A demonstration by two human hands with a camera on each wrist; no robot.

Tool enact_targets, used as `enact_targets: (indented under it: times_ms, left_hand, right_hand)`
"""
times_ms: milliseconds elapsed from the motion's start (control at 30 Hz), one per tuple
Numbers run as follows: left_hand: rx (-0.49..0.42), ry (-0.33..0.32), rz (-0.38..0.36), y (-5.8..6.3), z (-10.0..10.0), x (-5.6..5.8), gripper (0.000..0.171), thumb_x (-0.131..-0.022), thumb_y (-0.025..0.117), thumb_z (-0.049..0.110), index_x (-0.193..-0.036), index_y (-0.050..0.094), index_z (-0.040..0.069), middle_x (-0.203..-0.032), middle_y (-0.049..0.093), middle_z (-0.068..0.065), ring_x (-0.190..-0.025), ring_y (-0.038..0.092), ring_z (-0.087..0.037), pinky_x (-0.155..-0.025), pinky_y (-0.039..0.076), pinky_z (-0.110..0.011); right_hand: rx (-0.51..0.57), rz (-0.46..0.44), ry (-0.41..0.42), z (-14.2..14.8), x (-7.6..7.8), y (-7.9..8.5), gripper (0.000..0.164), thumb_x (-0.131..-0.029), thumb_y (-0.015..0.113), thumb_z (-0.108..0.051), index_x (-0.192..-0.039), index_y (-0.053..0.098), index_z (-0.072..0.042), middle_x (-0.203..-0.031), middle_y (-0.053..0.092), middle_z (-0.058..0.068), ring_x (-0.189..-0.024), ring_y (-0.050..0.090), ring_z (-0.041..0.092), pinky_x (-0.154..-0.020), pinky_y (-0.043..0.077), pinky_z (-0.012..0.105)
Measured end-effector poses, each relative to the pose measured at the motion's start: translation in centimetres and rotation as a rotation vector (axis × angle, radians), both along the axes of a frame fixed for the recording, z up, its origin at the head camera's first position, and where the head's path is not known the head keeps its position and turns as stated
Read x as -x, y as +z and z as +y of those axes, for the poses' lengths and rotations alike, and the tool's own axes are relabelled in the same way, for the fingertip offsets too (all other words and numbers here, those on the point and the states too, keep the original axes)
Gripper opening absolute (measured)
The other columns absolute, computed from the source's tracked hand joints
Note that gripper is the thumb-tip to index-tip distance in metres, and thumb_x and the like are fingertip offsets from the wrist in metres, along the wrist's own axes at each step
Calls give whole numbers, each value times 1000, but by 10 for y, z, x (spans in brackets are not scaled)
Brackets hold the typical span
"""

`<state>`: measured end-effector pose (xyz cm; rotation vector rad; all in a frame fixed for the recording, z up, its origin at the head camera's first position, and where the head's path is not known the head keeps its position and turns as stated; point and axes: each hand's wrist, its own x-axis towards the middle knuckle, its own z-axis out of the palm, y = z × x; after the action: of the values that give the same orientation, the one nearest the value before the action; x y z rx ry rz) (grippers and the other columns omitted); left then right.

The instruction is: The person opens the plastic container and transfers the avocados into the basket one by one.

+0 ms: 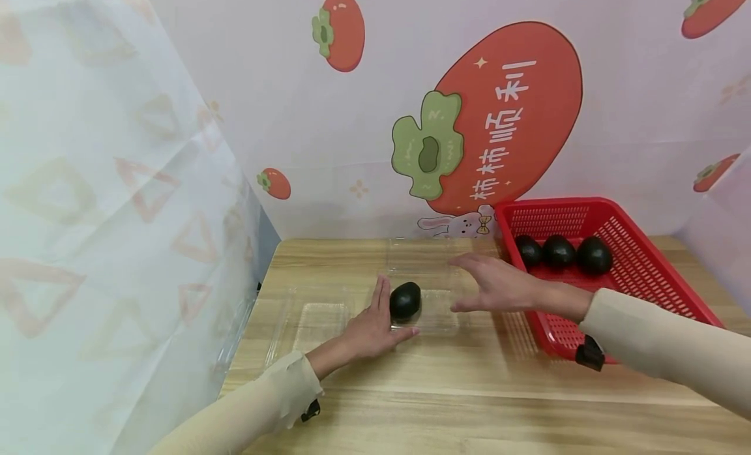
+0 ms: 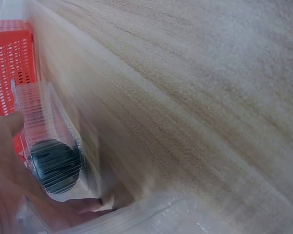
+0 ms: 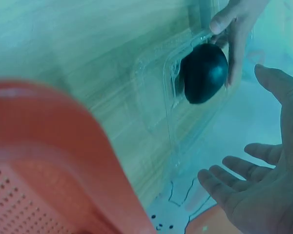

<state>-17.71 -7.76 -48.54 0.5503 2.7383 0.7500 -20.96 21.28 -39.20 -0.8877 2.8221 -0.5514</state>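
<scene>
A dark, egg-shaped object resembling an avocado (image 1: 405,302) sits inside a clear plastic container (image 1: 440,319), at its left end. Along that end lies my left hand (image 1: 373,326), its fingers straight and its thumb spread along the near side. In the left wrist view, the container stands between the thumb and fingers of the left hand (image 2: 19,180). My right hand (image 1: 495,284) hovers by the container's right side, fingers spread and holding nothing. The right wrist view shows the right hand (image 3: 263,180) apart from the dark object (image 3: 205,73).
A red perforated basket (image 1: 651,259) stands at the right with three more dark objects (image 1: 559,251) along its far side. A second clear container (image 1: 319,321) lies left on the wooden table (image 1: 446,403). A printed cloth hangs behind.
</scene>
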Motion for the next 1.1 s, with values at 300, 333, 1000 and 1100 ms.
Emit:
enact_targets:
  times_ms: [300,333,1000,1100]
  left_hand:
    - [12,6,18,0,0,1,119,-97,65,67,-169,-3,0,-177,-6,-20,-128,63,-43,-59,54,-33]
    - [12,6,18,0,0,0,119,-97,65,67,-169,-3,0,-177,-5,-20,-128,63,-43,-59,54,-34]
    - [11,14,27,2,0,-1,118,-97,66,65,-169,-1,-1,-177,-2,-21,-129,62,-42,-68,59,-41]
    - [5,17,29,0,1,-1,118,-97,67,64,-169,-1,-1,-177,-2,-21,-129,62,-42,-70,60,-42]
  right_hand:
    - [40,-4,23,-17,0,-9,89,-84,86,-52,-151,55,-1,-148,60,23,-133,59,44,-102,53,62]
    - [43,-11,24,-18,0,-10,89,-84,86,-52,-151,55,-1,-148,60,22,-133,59,44,-102,53,62]
    - [44,-59,3,-44,2,-27,87,-87,85,-47,-153,52,-1,-150,57,25,-134,58,44,-103,52,61]
    - [48,-55,-3,-49,1,-30,88,-86,85,-49,-152,53,0,-149,58,25,-134,59,43,-104,52,60]
